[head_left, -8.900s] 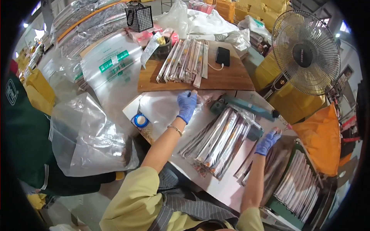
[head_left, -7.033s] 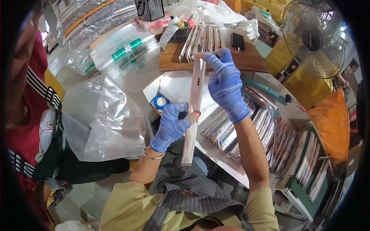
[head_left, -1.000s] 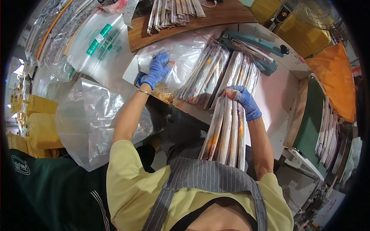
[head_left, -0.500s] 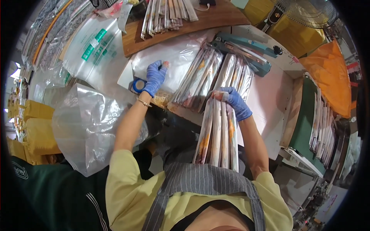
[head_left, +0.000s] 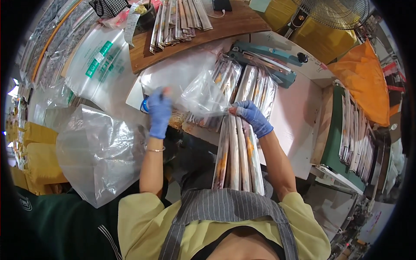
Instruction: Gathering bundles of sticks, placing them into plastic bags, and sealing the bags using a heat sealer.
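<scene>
blue-gloved right hand (head_left: 252, 118) clamping packets (head_left: 234, 154) at far ends, bag (head_left: 203, 94) meeting it; likely needing firm squeeze, even ends; left hand (head_left: 159, 112) blurring, grip unclear.

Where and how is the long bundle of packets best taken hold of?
The bundle is likely best gripped across its far end, coming from the right, as the right hand does: it looks narrowest there, fanning wider toward the striped apron.

Blurred left hand (head_left: 159, 113), fan (head_left: 336, 12) cut off at top, lower ends of held strips (head_left: 234, 151) hidden by striped apron (head_left: 234, 206)
</scene>
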The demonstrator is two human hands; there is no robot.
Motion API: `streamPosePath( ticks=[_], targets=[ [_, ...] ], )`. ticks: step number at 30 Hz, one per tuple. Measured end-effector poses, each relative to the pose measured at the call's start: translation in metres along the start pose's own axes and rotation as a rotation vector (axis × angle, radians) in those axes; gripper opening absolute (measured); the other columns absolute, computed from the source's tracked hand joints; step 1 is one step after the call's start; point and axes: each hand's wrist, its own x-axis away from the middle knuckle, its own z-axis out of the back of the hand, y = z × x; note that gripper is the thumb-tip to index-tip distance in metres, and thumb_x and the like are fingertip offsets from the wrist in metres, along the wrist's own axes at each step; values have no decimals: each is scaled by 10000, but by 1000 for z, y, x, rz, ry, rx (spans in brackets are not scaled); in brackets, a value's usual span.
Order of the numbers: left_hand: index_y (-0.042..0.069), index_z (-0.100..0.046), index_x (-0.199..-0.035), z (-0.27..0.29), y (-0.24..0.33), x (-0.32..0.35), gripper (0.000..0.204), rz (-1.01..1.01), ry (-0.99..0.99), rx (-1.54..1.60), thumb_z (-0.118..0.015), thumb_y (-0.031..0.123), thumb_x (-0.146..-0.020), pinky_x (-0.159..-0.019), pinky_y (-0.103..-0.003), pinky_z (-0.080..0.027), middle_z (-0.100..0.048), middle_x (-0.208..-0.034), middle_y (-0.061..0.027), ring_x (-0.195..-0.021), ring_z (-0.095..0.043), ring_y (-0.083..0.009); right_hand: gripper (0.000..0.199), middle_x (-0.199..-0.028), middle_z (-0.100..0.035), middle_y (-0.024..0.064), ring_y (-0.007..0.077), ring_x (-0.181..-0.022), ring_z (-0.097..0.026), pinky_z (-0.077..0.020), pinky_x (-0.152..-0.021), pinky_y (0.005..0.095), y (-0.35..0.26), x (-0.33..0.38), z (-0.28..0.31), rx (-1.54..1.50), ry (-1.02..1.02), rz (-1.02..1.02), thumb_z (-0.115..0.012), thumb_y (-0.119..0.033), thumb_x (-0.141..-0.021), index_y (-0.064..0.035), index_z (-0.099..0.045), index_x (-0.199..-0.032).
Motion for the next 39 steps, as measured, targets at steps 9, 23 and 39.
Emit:
streamPosePath(
  ticks=[9, 23, 39],
  targets=[
    [23, -542, -923, -45, 31, 45, 203, 164, -292, -21, -571, 40, -723, -717, -331, -442, -547, -968, -117, -787, -547, -237, 251, -706, -619, 46, 99, -619, -552, -440, -599, 217, 8, 30, 9, -46, 108, 67, -595, -222, -735, 11, -656, -804],
    [57, -434, -1161, -79, 67, 140, 366, 3, -207, 85, -466, 91, -797, -774, -344, -454, -514, -1129, -97, -891, -545, -246, 1050, -1289, -299, 167, 305, -1088, -451, -448, -839, 381, 33, 19, 6, -172, -21, 558, -722, -322, -689, -113, 38, -1382],
    [71, -549, -1035, -134, 208, 99, 301, -1077, -1005, -189, -504, 125, -743, -642, -375, -450, -579, -821, -130, -740, -569, -293, 295, -859, -587, 96, 270, -670, -559, -457, -649, 357, 64, 263, 24, 541, 790, 344, -395, -291, -906, -66, -489, -1072]
  ],
)
